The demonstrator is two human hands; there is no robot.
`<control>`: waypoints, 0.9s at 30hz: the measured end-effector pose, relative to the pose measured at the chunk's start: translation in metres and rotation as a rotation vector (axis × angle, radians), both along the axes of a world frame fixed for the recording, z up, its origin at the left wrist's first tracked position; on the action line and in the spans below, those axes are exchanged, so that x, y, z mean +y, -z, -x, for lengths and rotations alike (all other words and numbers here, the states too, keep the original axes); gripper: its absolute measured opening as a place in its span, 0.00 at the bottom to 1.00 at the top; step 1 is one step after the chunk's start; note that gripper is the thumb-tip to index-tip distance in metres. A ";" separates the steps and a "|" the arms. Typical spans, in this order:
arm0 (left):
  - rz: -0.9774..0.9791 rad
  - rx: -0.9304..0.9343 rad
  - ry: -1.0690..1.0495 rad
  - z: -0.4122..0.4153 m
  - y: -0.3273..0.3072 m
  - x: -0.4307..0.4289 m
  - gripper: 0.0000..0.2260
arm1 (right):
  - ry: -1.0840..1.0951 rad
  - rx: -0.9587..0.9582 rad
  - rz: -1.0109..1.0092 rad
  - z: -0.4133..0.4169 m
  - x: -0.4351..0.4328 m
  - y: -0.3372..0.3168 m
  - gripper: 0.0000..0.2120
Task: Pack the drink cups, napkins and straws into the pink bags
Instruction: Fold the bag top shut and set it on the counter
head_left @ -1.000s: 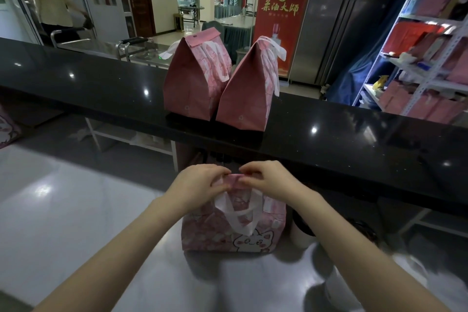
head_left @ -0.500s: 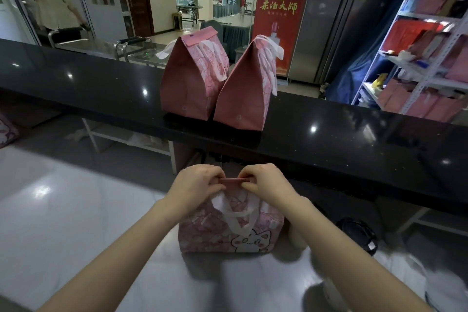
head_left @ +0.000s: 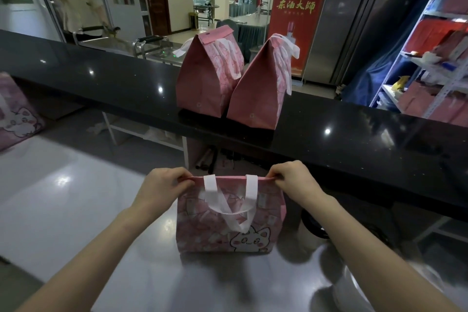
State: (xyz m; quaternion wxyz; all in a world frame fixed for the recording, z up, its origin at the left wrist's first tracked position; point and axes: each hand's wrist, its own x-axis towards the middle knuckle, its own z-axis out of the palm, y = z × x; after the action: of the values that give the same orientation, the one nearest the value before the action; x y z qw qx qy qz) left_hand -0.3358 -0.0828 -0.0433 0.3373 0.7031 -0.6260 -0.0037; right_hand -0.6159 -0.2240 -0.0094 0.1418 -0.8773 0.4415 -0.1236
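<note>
Head view: pink bag (head_left: 229,220) upright on the steel tabletop (head_left: 76,210), left hand (head_left: 162,189) and right hand (head_left: 295,181) each pinched on its closed top edge; two sealed pink bags (head_left: 230,81) on the black ledge (head_left: 354,139) behind

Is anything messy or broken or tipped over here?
Nothing looks spilled or broken. The left hand and right hand pinch the top edge of the pink bag, which stands upright on the steel table. The two closed bags on the black counter lean together but stand.
</note>
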 end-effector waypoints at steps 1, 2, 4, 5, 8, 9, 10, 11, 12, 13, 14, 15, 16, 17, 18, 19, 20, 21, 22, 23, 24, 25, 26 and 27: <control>0.020 -0.023 -0.031 -0.004 -0.001 0.009 0.02 | -0.016 -0.021 0.010 -0.009 0.002 0.002 0.11; 0.038 -0.048 -0.070 -0.008 -0.001 0.018 0.03 | -0.030 -0.044 0.017 -0.019 0.005 0.004 0.11; 0.066 -0.072 -0.160 -0.017 0.000 0.039 0.03 | -0.064 -0.099 0.027 -0.043 0.012 0.008 0.11; 0.078 -0.071 -0.206 -0.022 0.001 0.051 0.03 | -0.083 -0.124 0.035 -0.056 0.015 0.011 0.11; 0.095 -0.081 -0.334 -0.033 0.002 0.084 0.01 | -0.146 -0.149 0.053 -0.093 0.024 0.017 0.21; 0.093 -0.084 -0.375 -0.035 0.002 0.094 0.02 | -0.169 -0.153 0.037 -0.104 0.027 0.019 0.25; 0.097 -0.086 -0.412 -0.036 0.003 0.103 0.02 | -0.188 -0.164 0.010 -0.113 0.030 0.022 0.29; 0.107 -0.086 -0.446 -0.035 0.004 0.112 0.03 | -0.204 -0.181 -0.018 -0.120 0.033 0.025 0.30; 0.119 -0.078 -0.476 -0.032 0.005 0.119 0.04 | -0.218 -0.202 -0.040 -0.127 0.037 0.028 0.31; 0.130 -0.061 -0.501 -0.028 0.006 0.125 0.05 | -0.227 -0.226 -0.057 -0.132 0.041 0.032 0.29; 0.140 -0.037 -0.518 -0.023 0.007 0.129 0.05 | -0.233 -0.251 -0.070 -0.136 0.047 0.037 0.26; 0.148 0.000 -0.525 -0.017 0.008 0.132 0.06 | -0.234 -0.271 -0.076 -0.139 0.054 0.041 0.21; 0.154 0.044 -0.519 -0.008 0.008 0.133 0.06 | -0.235 -0.285 -0.077 -0.141 0.062 0.045 0.15; 0.156 0.085 -0.504 0.001 0.009 0.133 0.07 | -0.239 -0.289 -0.082 -0.141 0.071 0.050 0.10; 0.160 0.117 -0.484 0.012 0.009 0.132 0.07 | -0.245 -0.285 -0.093 -0.140 0.078 0.054 0.08; 0.163 0.155 -0.462 0.022 0.010 0.130 0.07 | -0.250 -0.279 -0.112 -0.137 0.085 0.058 0.07; 0.160 0.215 -0.436 0.031 0.010 0.129 0.07 | -0.251 -0.278 -0.141 -0.133 0.089 0.061 0.06; 0.142 0.308 -0.401 0.039 0.010 0.128 0.08 | -0.250 -0.283 -0.179 -0.127 0.092 0.065 0.06; 0.110 0.427 -0.341 0.044 0.009 0.128 0.10 | -0.252 -0.286 -0.214 -0.121 0.094 0.069 0.09; 0.073 0.549 -0.270 0.048 0.009 0.128 0.14 | -0.256 -0.279 -0.242 -0.113 0.096 0.074 0.13; 0.042 0.657 -0.203 0.049 0.011 0.130 0.18 | -0.256 -0.267 -0.269 -0.105 0.098 0.079 0.19; 0.009 0.741 -0.170 0.049 0.015 0.133 0.22 | -0.247 -0.270 -0.295 -0.096 0.102 0.083 0.24; -0.037 0.804 -0.172 0.046 0.021 0.137 0.22 | -0.232 -0.287 -0.311 -0.087 0.107 0.089 0.28; -0.100 0.833 -0.195 0.044 0.028 0.141 0.19 | -0.212 -0.319 -0.318 -0.079 0.113 0.095 0.31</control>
State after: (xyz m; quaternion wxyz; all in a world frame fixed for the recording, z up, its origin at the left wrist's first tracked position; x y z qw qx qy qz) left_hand -0.3794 0.0585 -0.0709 0.5256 0.7129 -0.3661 -0.2855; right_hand -0.5373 -0.1105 -0.1046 0.3580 -0.8548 0.3331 -0.1739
